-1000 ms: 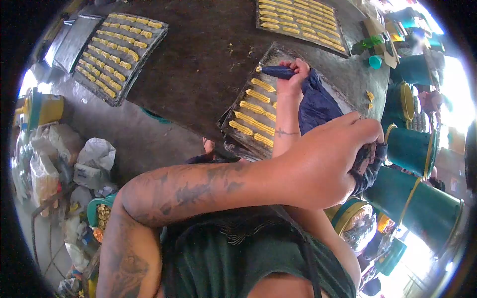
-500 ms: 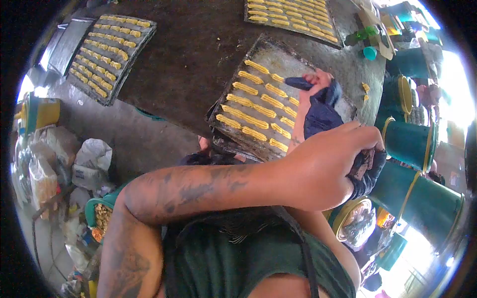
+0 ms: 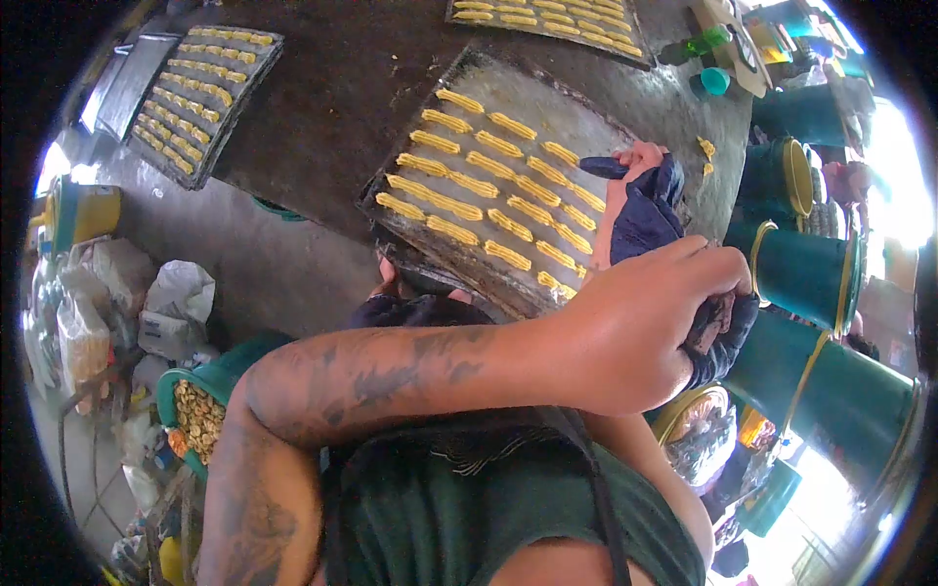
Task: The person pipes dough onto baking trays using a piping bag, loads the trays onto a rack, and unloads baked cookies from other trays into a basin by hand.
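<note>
A dark blue cloth piping bag (image 3: 645, 220) is between my hands. My left hand (image 3: 635, 327), at the end of a tattooed forearm, is closed in a fist around its gathered upper end. Farther forward, my right hand (image 3: 640, 156) wraps its fingers round the bag near the narrow tip, which points left over a baking tray (image 3: 532, 83). Rows of ridged yellow dough strips (image 3: 493, 164) lie on that tray. The tip is just above the tray, near the strips at its right side. My left forearm and hand cover the tray's near right corner.
More trays of dough strips, a left tray (image 3: 191, 181) and a far tray (image 3: 650, 61), are on the dark table (image 3: 313, 107). Green barrels (image 3: 801, 273) stand at right, beyond dough scraps (image 3: 706, 151). A bucket of brown pieces (image 3: 200, 420) and plastic bags (image 3: 181, 298) are at left.
More dough strips lie along the right side of the tray. The tray and table have shifted left in view. My right hand is slightly farther right; both hands keep their hold on the piping bag.
</note>
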Available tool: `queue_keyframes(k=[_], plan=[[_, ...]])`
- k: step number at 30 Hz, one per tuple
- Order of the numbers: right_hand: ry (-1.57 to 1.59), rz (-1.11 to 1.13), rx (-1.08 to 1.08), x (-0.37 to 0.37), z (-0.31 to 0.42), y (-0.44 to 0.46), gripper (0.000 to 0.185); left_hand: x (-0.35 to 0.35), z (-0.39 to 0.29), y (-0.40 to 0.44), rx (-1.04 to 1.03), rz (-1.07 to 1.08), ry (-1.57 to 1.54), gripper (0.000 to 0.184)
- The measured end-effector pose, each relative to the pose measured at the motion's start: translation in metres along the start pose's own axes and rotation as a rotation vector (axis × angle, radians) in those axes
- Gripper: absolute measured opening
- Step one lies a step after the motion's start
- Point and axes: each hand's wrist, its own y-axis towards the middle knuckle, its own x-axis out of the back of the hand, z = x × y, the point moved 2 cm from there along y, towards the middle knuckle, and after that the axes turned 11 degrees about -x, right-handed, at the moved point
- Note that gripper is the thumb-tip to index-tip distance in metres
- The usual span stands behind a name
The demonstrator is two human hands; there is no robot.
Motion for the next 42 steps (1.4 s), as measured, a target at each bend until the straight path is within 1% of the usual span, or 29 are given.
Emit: queue_keyframes(k=[4, 10, 13, 16, 22, 25, 28, 31, 33, 36, 38, 40, 42], plan=[[-0.046, 0.010, 0.033, 0.026, 0.014, 0.007, 0.017, -0.022, 0.006, 0.003, 0.023, -0.026, -0.044, 0.055], [-0.181, -0.019, 0.081, 0.058, 0.028, 0.001, 0.018, -0.050, 0.012, 0.007, -0.009, -0.046, -0.023, 0.054], [-0.261, -0.063, 0.117, 0.075, 0.035, -0.003, 0.019, -0.062, 0.013, 0.010, 0.004, 0.026, -0.006, 0.049], [-0.346, -0.119, 0.173, 0.088, 0.046, -0.013, 0.020, -0.066, 0.013, 0.014, 0.030, 0.088, -0.067, 0.049], [-0.586, -0.326, 0.347, 0.106, 0.074, -0.044, 0.022, -0.074, 0.013, 0.015, 0.017, 0.098, -0.067, 0.049], [-0.694, -0.477, 0.456, 0.108, 0.089, -0.058, 0.023, -0.075, 0.012, 0.012, -0.017, 0.056, -0.133, 0.054], [-0.755, -0.630, 0.605, 0.104, 0.098, -0.067, 0.024, -0.064, 0.002, 0.018, 0.022, 0.204, -0.255, 0.044], [-0.747, -0.753, 0.761, 0.092, 0.097, -0.062, 0.024, -0.039, -0.027, 0.024, -0.080, 0.180, -0.504, 0.040], [-0.733, -0.710, 0.755, 0.068, 0.088, -0.060, 0.025, -0.017, -0.033, 0.021, -0.101, 0.118, -0.502, 0.042], [-0.713, -0.534, 0.560, 0.015, 0.054, -0.051, 0.043, 0.020, -0.039, 0.017, -0.136, 0.015, -0.486, 0.044], [-0.343, -0.300, 0.320, -0.015, 0.014, -0.024, 0.037, 0.045, -0.037, 0.011, -0.136, -0.031, -0.436, 0.046], [0.141, -0.049, 0.132, -0.066, -0.037, -0.012, 0.034, 0.071, -0.031, 0.004, -0.116, -0.055, -0.351, 0.048], [0.091, -0.053, 0.044, -0.111, -0.072, -0.005, 0.034, 0.093, -0.022, -0.003, -0.069, -0.081, -0.331, 0.049]])
